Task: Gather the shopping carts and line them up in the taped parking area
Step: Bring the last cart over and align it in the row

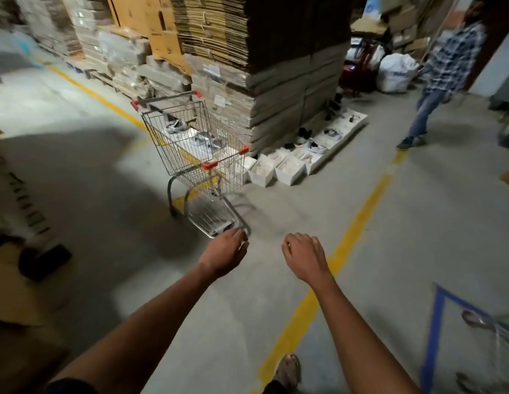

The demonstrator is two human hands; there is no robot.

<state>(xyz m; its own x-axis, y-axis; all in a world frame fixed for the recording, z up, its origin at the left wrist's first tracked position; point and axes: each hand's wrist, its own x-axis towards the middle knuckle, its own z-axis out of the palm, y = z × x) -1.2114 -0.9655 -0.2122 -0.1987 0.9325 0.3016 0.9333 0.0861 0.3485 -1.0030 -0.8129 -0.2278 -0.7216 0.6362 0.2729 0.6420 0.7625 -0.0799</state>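
A wire shopping cart (190,143) with red corner caps stands on the concrete floor ahead of me, its nose toward me and its handle at the far end. My left hand (226,250) reaches out with loosely curled fingers just over the cart's low front frame; whether it touches is unclear. My right hand (303,253) hangs to the right of the cart, fingers curled, holding nothing. Blue tape (433,328) marks a box on the floor at the lower right, with part of another cart (492,328) inside it at the frame edge.
Tall stacks of flattened cardboard (261,66) rise just behind the cart. White trays of shoes (290,169) lie along the stack's base. A person in a checked shirt (446,72) walks at the upper right. A yellow floor line (341,251) runs diagonally. Dark items lie at the left.
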